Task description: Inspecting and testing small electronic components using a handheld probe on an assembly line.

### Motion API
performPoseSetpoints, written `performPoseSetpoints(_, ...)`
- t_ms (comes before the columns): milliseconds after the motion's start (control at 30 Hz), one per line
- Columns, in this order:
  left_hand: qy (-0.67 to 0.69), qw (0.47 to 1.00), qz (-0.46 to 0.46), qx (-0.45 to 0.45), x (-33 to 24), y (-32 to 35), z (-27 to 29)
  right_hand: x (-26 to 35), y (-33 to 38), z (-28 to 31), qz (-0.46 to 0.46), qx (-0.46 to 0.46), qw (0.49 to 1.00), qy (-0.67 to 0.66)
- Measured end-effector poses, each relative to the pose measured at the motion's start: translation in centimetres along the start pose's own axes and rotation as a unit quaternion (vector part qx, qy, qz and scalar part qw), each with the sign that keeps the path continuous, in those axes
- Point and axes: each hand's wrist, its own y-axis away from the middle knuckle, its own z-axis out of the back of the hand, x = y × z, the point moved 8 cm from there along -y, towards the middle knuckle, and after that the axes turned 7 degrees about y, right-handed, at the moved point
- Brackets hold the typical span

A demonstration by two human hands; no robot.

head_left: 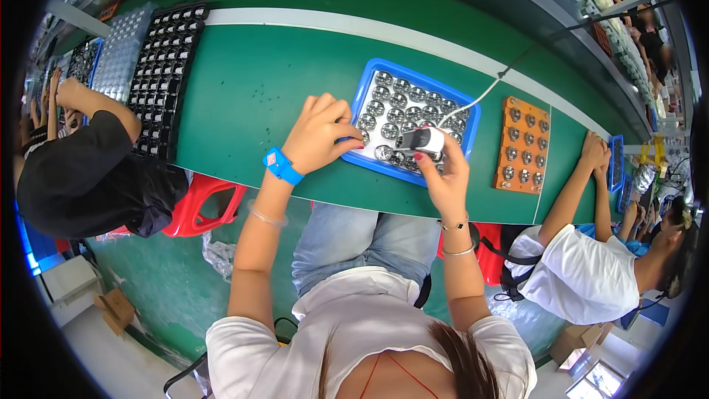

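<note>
A seated worker's hands at a green table (244, 118), seen from above. The right hand (447, 177) is closed around a white and dark hand-held device (426, 140), thumb on the near side and fingers curled about the body. The device lies over the near part of a blue tray (475, 122), its dark end pointing left above the round metallic parts (395, 115) arranged on the white tray floor. A pale cord (473, 102) rises from the device toward the upper right. The left hand (323, 133) is at the tray's left edge, with thumb and forefinger drawn near each other beside a round part; whether they grip it cannot be told. A blue wrist strap (282, 166) encircles the left wrist; 2 bracelets (458, 239) circle the right. To the right of the tray, an orange board (520, 145) carries 12 similar parts in 4 rows of 3. At the far left of the table, a black tray (166, 70) holds rows of small white pieces, with a clear tray (122, 48) beside it.
</note>
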Motion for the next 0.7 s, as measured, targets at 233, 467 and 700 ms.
performPoseSetpoints(233,0.052,0.997,-0.046,-0.045,-1.7,-0.2,0.5,1.4,-0.6,-3.4,0.037,0.086,0.994,0.055)
performPoseSetpoints(467,0.062,0.997,-0.040,-0.038,-1.3,0.1,0.4,0.3,-0.4,-3.1,0.002,0.068,0.998,-0.004)
performPoseSetpoints(700,0.070,0.997,-0.008,0.040,-0.5,0.2,-0.6,-0.3,-2.1,-0.9,-0.007,0.027,0.994,-0.107)
